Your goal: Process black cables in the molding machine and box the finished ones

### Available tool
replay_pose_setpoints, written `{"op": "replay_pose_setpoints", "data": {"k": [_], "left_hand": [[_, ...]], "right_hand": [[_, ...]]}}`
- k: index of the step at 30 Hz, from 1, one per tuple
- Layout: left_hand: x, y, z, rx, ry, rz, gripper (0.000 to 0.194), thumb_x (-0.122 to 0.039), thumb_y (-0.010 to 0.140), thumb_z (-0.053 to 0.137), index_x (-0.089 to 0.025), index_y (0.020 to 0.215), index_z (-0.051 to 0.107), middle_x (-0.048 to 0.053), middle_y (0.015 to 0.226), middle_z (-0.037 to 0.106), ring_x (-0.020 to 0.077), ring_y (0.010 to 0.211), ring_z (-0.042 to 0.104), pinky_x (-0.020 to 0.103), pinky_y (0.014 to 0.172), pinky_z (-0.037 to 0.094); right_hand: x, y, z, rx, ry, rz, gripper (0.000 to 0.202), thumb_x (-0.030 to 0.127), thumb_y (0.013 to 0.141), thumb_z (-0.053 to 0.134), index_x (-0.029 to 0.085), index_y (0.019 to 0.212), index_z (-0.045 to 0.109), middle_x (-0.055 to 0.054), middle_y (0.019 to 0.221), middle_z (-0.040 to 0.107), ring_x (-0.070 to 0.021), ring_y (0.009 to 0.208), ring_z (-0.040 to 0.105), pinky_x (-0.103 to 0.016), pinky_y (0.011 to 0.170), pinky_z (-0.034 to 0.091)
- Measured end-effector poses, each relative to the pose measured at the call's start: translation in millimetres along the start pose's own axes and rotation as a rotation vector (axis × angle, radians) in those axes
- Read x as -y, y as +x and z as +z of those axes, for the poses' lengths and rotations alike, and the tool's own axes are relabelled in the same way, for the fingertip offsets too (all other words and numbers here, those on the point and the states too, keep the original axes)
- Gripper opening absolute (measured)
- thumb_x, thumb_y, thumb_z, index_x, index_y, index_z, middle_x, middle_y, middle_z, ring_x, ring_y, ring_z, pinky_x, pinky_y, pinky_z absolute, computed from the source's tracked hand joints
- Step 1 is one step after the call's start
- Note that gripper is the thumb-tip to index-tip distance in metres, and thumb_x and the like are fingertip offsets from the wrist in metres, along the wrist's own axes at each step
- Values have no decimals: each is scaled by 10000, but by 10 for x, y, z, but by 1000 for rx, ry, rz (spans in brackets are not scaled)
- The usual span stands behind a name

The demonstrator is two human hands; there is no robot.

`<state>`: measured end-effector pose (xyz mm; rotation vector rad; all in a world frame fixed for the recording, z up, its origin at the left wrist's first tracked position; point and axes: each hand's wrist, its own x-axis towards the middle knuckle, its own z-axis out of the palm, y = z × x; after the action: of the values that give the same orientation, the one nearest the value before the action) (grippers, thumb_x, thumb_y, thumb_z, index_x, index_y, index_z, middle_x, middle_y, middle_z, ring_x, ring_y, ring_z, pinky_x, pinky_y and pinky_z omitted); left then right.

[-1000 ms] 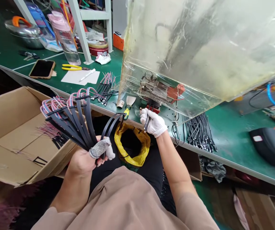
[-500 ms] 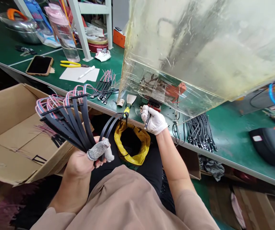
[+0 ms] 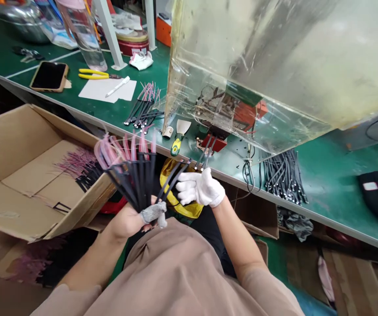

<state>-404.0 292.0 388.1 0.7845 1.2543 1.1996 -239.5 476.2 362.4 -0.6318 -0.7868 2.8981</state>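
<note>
My left hand [image 3: 152, 215], with grey and white finger covers, is closed around a fanned bundle of flat black cables [image 3: 138, 182] with pink wire ends, blurred by motion. Two of its strips [image 3: 172, 176] lean apart toward the right. My right hand [image 3: 202, 188], in a white glove, is open with its fingers pointing left, close to those strips and apparently holding nothing. Just beyond it, two thin dark strips [image 3: 209, 147] stick out toward me from a red block [image 3: 215, 143] under the clear plastic cover [image 3: 215, 66].
A scraper [image 3: 177, 142] with a green and yellow handle lies left of the red block. Loose cable piles [image 3: 284, 175] lie on the green bench. Left stands a cardboard box [image 3: 18, 140] with more cables. A yellow-rimmed bag [image 3: 190, 210] hangs below the bench edge.
My right hand has let go near the red block, drawn back toward me and opened. The left hand's bundle has swung right and more upright. The view has shifted slightly.
</note>
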Motion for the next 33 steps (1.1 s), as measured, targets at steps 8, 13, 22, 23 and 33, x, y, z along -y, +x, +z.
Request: {"op": "replay_pose_setpoints", "data": {"k": [8, 13, 22, 23, 33], "left_hand": [[1002, 125, -45, 138, 362, -204, 538, -584, 855, 575, -103, 649, 699, 61, 551, 629, 72, 409, 436, 190, 398, 339], [1095, 137, -49, 163, 393, -238, 566, -605, 857, 555, -97, 665, 714, 57, 542, 622, 79, 409, 436, 206, 420, 347], [1074, 113, 23, 174, 295, -319, 531, -620, 796, 626, -111, 648, 656, 39, 543, 613, 62, 395, 399, 189, 380, 305], [1056, 95, 22, 169, 280, -320, 527, -621, 790, 632, -114, 646, 645, 34, 537, 605, 60, 392, 396, 184, 374, 299], [762, -157, -69, 267, 254, -141, 543, -626, 852, 607, -117, 698, 716, 100, 668, 697, 93, 480, 502, 202, 433, 410]], "right_hand": [[-496, 334, -400, -449, 237, -202, 331, 464, 1017, 472, 169, 1046, 618, -72, 936, 758, -190, 808, 733, -363, 725, 631], [-547, 553, -564, -759, 128, -338, 191, 357, 998, 549, 175, 942, 565, -3, 686, 693, -125, 539, 639, -278, 555, 596], [-605, 794, -927, -1151, -42, -220, 310, 400, 1047, 351, 214, 824, 458, 93, 457, 443, -58, 319, 353, -163, 341, 346], [-583, 787, -978, -1171, -40, -217, 318, 398, 1053, 326, 216, 822, 444, 96, 463, 438, -51, 325, 351, -157, 355, 340], [-146, 233, -1544, -1204, -368, -178, 189, 344, 959, 554, 207, 829, 541, 52, 547, 539, -88, 425, 475, -195, 422, 401]]}}
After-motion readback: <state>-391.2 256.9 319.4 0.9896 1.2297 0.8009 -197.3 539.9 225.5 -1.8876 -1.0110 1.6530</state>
